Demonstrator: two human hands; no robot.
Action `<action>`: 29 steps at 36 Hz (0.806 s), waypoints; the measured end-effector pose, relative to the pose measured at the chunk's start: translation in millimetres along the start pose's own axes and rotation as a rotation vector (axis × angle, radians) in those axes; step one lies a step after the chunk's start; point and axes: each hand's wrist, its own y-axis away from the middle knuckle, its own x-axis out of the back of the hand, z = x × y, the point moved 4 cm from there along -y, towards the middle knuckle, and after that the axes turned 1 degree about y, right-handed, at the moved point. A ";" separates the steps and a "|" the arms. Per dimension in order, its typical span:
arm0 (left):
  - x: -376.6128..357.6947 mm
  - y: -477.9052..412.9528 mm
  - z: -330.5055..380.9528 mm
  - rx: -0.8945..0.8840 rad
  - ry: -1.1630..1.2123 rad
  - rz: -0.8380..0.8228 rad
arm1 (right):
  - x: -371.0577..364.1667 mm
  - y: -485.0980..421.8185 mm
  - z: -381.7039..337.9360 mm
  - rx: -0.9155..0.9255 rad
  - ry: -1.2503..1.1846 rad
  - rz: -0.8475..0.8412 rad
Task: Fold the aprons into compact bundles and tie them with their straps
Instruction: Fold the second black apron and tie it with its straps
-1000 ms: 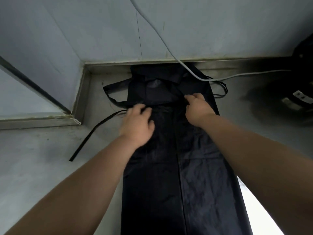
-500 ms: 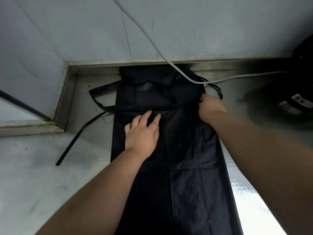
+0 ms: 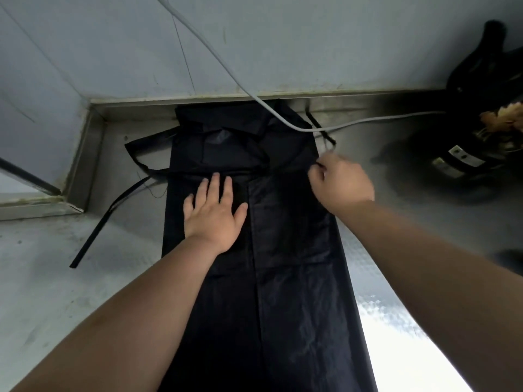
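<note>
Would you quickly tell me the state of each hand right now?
Left hand: open, flat, pressing on the black apron.
Right hand: closed, pinching the strap at the apron's right edge.

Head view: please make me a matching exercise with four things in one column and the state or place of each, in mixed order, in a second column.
Things:
1. left hand
2. right hand
3. grey cable
4. left strap

States or places:
a. pinches the right strap at the edge of the apron
b. lies loose on the counter
c. rests flat on the apron
d. passes over the apron's far end

Pairs: 1-c, 2-a, 3-d, 4-b.
</note>
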 end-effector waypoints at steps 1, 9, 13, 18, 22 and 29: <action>1.2 -0.5 -1.8 0.017 -0.004 -0.011 | -4.0 3.5 12.6 -0.079 0.093 -0.067; 6.4 12.6 -7.8 0.050 0.077 -0.012 | -20.1 35.2 48.4 -0.465 0.284 -0.292; 9.8 49.0 -11.4 0.000 0.122 0.094 | -17.5 58.4 23.8 -0.227 0.200 -0.178; -1.2 96.8 -22.7 -0.045 0.182 0.145 | -39.0 105.8 9.6 0.039 0.144 -0.474; -18.4 137.1 -33.3 -0.024 0.189 0.100 | -54.3 139.0 8.6 0.162 0.237 -0.642; -44.0 153.8 -35.7 0.059 0.068 -0.086 | -70.2 144.1 8.8 0.219 0.336 -0.654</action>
